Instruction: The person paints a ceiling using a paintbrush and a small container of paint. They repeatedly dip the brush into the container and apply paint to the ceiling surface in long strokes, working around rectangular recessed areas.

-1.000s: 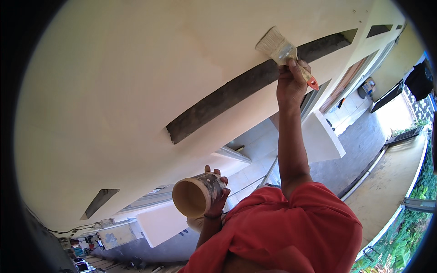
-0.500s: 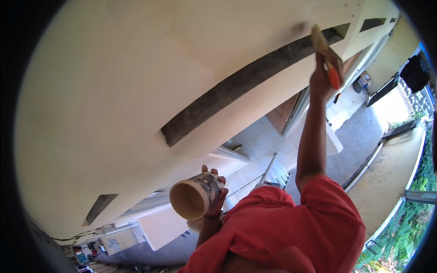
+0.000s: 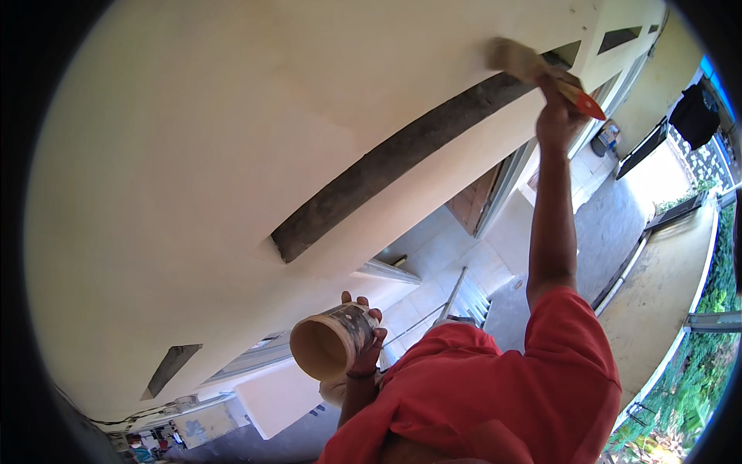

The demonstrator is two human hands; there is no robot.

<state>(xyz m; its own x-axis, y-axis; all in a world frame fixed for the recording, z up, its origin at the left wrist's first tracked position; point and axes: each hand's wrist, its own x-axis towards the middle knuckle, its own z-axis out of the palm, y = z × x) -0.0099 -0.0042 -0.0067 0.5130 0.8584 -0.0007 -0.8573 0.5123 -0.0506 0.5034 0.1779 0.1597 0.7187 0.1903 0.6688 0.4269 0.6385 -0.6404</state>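
My right hand [image 3: 559, 116] is raised at arm's length, its fingers closed round the handle of a wide paintbrush [image 3: 583, 102]. The handle ends in an orange tip. The bristles, blurred by motion, are at the pale cream wall [image 3: 232, 116], along the upper edge of a long dark grey slot [image 3: 402, 155]. Lower down, my left hand [image 3: 371, 340] grips a round tub [image 3: 321, 346] from its side, fingers spread over the smeared label. The tub is tilted with its mouth toward me; its inside is coated cream, and its contents cannot be made out.
Smaller slots lie at the wall's lower left [image 3: 171, 370] and upper right [image 3: 620, 39]. Metal rails [image 3: 464, 298], perhaps of a ladder, stand below. A brown door [image 3: 481, 199] is beyond the wall. Right are a low parapet [image 3: 649, 294], plants and a hanging black cloth [image 3: 693, 116].
My right hand has moved slightly right and down, and the brush has swung so its bristles point left along the wall above the slot. My left hand with the tub stays nearly still.
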